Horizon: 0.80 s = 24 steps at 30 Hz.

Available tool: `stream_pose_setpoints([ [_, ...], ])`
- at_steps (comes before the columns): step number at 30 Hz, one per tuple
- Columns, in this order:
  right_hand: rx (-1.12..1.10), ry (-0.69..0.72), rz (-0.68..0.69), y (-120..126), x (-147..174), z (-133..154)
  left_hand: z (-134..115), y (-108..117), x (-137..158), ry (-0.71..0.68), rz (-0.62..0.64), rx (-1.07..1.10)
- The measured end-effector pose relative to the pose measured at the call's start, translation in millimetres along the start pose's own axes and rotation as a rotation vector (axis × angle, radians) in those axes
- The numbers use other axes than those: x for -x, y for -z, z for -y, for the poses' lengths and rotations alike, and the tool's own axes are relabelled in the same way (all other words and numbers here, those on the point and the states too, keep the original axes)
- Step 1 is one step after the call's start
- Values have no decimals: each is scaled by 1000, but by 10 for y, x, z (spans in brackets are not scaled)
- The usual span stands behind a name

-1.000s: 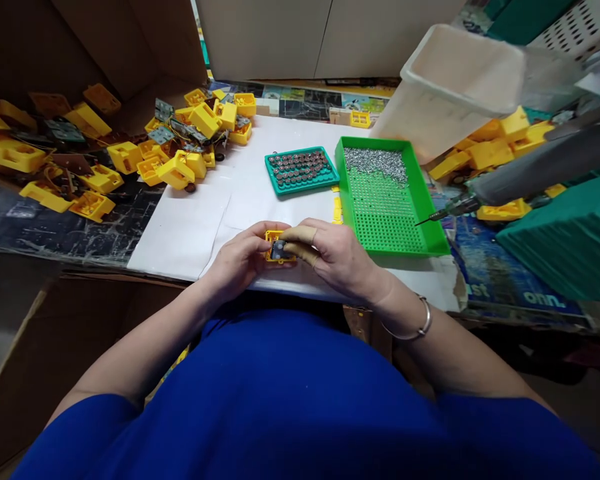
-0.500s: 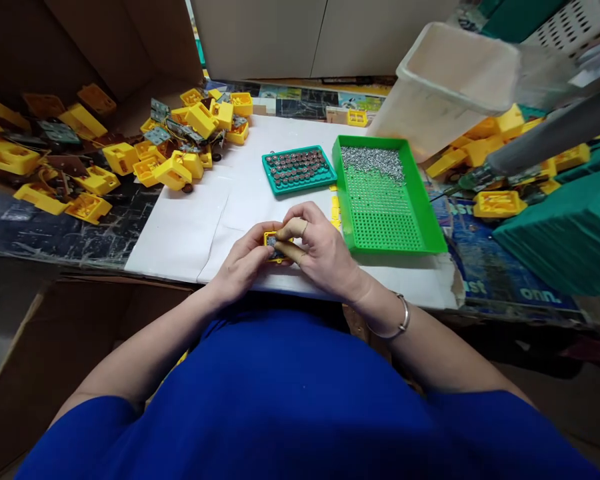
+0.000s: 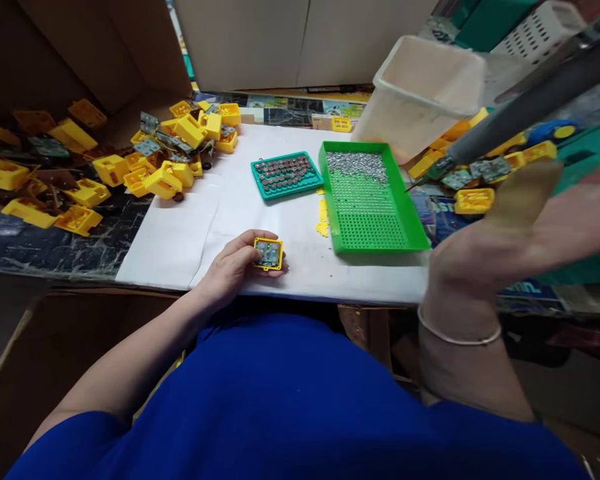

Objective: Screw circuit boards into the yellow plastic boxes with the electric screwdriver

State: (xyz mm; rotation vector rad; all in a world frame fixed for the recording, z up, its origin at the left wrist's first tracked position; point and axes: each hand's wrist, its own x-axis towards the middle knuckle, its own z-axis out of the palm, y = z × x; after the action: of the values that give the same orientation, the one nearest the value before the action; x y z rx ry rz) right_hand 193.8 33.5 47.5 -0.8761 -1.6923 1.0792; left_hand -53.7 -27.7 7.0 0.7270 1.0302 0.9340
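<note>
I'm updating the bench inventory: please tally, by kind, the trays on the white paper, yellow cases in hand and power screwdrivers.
Trays: 2 (green tray, teal tray)
Held yellow case: 1, in the left hand
Power screwdriver: 1
Total: 4

White letters, perhaps "ast", stand on the blue sheet, partly covered.
</note>
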Motion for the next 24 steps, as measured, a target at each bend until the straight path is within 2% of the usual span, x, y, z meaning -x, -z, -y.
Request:
stream_pose_setpoints([
  [4, -10, 7, -139, 282, -238, 39, -32, -116, -74, 66, 61, 12],
  [8, -98, 147, -303, 607, -469, -37, -21, -342, -200, 128, 111, 1],
  [10, -165, 196, -300, 649, -529, -103, -6, -438, -260, 141, 111, -3],
  [13, -215, 205, -237, 496, -574, -217, 17, -503, -319, 145, 99, 3],
  [18, -252, 164, -328, 155, -647, -395, 29, -480, -318, 149, 86, 19],
  [24, -179, 214, -406, 96, -702, -526, 26, -473, -306, 149, 88, 26],
])
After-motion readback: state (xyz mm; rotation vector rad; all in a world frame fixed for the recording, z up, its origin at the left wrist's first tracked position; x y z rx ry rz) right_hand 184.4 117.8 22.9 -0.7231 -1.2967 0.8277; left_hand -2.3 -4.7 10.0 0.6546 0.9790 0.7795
